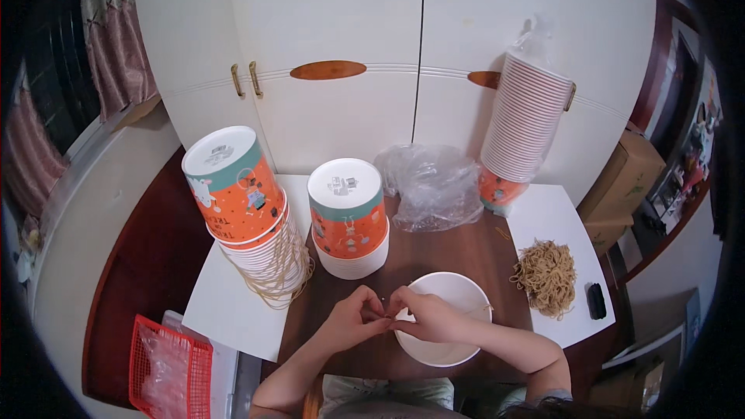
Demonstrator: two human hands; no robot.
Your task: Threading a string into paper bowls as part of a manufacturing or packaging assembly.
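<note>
A white paper bucket [458,285] stands mouth up at the table's near edge. A bit of tan cord [489,308] shows at its right rim. At the bucket's left rim my left hand [355,320] and my right hand [428,316] meet with fingertips pinched together. My right hand and wrist lie across the bucket's opening. Whatever is between the fingertips is too small and covered to make out. To the right, on a white panel of the table, lies a loose heap of tan cords [546,278].
Behind my hands stands a short upside-down stack of orange and teal buckets [349,229]. A taller stack [237,194], draped with cords, is at the left. Crumpled clear plastic [434,186], a wrapped bucket stack [528,112], a black object [596,301] and a red basket [171,365] surround them.
</note>
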